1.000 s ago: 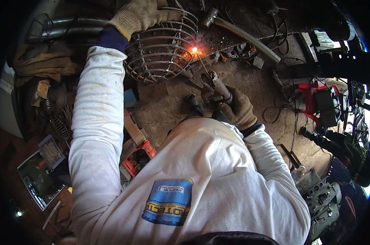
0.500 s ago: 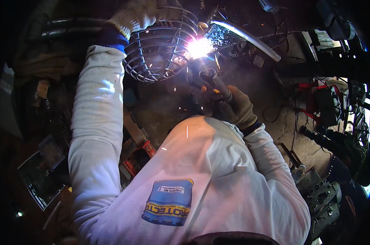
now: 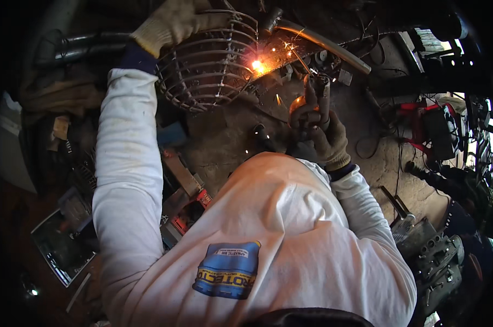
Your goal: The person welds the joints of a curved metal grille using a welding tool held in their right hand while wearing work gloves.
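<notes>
My left hand (image 3: 173,24), in a knitted work glove, grips the upper left part of a round metal wire basket (image 3: 205,68). Its fingertips lie among the bars and are partly hidden. At the basket's right edge a weld spot (image 3: 257,67) glows orange, with sparks around it. My gloved right hand (image 3: 332,143) is closed round a welding electrode holder (image 3: 324,98). From the holder a thin welding rod (image 3: 302,61) points up and left, its tip apart from the glowing spot.
A hammer (image 3: 323,42) with a long handle lies just beyond the glow. Boxes with red parts (image 3: 189,212) stand on the floor at left. To the right are a red-framed item (image 3: 412,125) and a greasy metal block with holes (image 3: 437,261). A dark flat panel (image 3: 58,245) leans at far left.
The bright white arc has gone out, leaving an orange glow. My right hand has drawn the holder and rod right, off the basket. My left hand and the basket have shifted slightly left.
</notes>
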{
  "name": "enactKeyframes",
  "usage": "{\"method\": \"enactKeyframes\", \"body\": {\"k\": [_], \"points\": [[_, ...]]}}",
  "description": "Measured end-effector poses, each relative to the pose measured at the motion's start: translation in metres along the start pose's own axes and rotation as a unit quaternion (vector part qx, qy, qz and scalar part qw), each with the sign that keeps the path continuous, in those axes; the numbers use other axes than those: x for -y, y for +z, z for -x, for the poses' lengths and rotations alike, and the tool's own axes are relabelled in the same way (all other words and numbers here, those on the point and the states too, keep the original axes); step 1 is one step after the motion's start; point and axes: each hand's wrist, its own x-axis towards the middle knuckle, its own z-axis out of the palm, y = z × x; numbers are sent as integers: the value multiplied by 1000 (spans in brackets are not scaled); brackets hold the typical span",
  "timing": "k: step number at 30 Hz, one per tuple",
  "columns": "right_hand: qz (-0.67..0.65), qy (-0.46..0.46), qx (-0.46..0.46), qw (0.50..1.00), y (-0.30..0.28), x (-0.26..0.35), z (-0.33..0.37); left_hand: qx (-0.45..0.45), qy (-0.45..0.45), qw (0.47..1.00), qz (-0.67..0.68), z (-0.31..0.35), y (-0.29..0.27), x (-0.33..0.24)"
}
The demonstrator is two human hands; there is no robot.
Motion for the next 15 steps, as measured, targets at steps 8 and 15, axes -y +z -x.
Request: {"method": "enactKeyframes", "body": {"k": [8, 15], "points": [[36, -8, 32, 999, -6, 15, 6, 2, 92, 993, 74, 49, -17, -10], [52, -48, 91, 993, 0, 52, -14, -152, 232, 944, -178, 83, -7, -29]]}}
